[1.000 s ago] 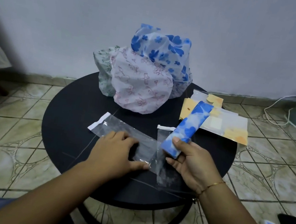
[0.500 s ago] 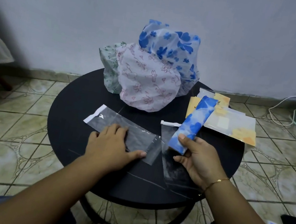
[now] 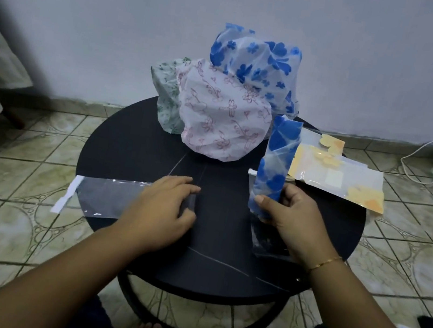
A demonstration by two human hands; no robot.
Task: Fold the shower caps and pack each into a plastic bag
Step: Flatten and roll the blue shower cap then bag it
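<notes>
View: one head-worn wide-angle camera | Faces: forward and down, close over a round black table (image 3: 135, 134) at frame centre | Near: both forearms enter from the lower edge | Far: wall (image 3: 121, 7) fills the upper frame

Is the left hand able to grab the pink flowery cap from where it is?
Probably yes. The left hand rests on a clear bag at the table's near side, and the pink cap sits straight ahead with only bare dark table between them. Nothing blocks the way; it would have to let go of the bag.
</notes>
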